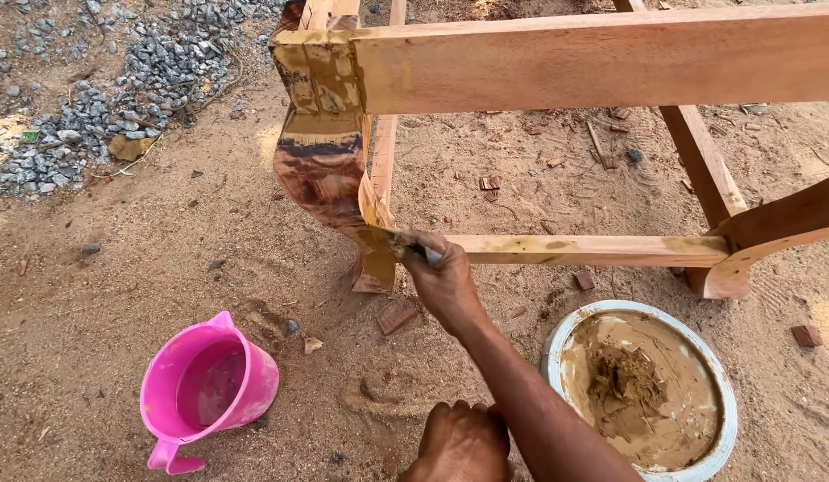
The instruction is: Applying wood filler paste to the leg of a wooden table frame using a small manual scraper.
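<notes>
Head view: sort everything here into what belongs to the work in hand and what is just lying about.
In use:
- right hand, pressing a small tool with brown paste on the curved leg
- wooden frame
- white lid with brown paste

Lying about:
- pink jug on the sand
- grey gravel
- wood chips
- left hand, resting low, holds nothing visible

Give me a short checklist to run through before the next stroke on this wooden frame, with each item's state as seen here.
1. Right hand grips the tool: ok; the tool itself is mostly hidden.
2. Tool tip meets the carved leg near the lower rail: ok.
3. Brown paste left in the round dish: ok, a mound remains.
4. Dish close to the hands: ok.
5. Pink jug upright: ok; contents cannot tell.
6. Left hand clear of the frame: ok, low at the picture's edge.
</notes>
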